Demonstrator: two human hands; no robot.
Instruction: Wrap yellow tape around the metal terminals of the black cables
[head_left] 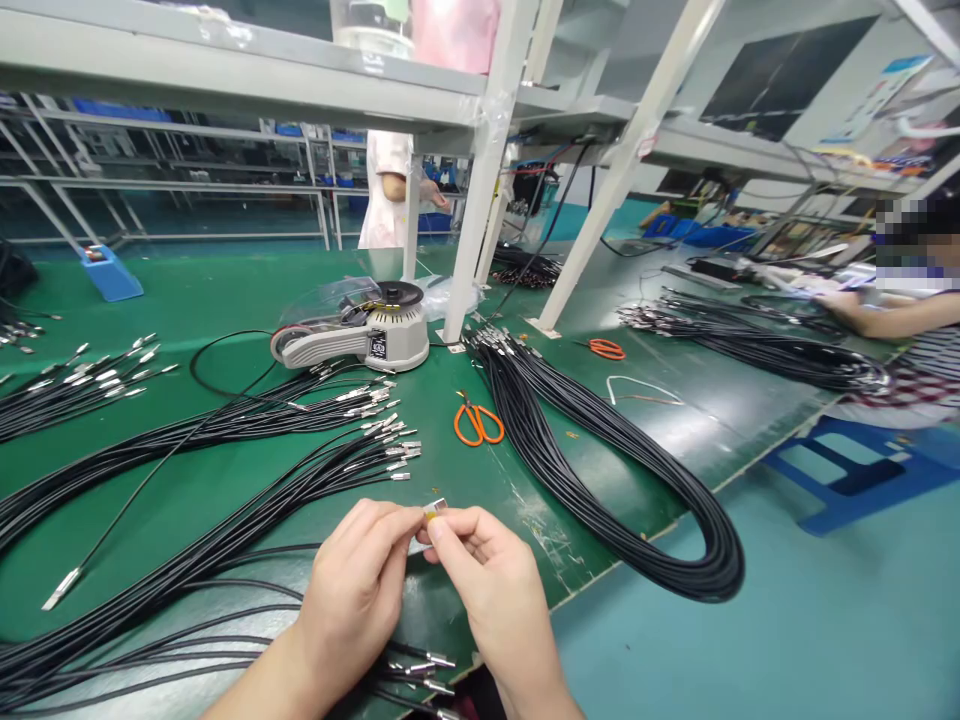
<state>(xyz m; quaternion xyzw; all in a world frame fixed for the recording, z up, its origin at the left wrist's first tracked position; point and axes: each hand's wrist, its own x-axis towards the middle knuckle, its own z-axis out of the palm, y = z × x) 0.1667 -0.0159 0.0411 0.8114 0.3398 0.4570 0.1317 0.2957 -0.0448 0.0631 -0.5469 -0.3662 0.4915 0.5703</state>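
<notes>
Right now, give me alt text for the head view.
The left hand and right hand pinch a small metal-and-yellow part over a green workbench, among black cables with metal ends. Orange scissors and a tape dispenser sit beyond.

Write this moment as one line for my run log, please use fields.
left hand: pinches small metal fitting, yellow band | right hand: pinches same fitting | nearby: black cables with metal ends; orange scissors

No wording can be read anywhere; a small black label (pixel 377 345) is seen on the tape dispenser (pixel 330 348), but its white characters are too small to be made out.
</notes>
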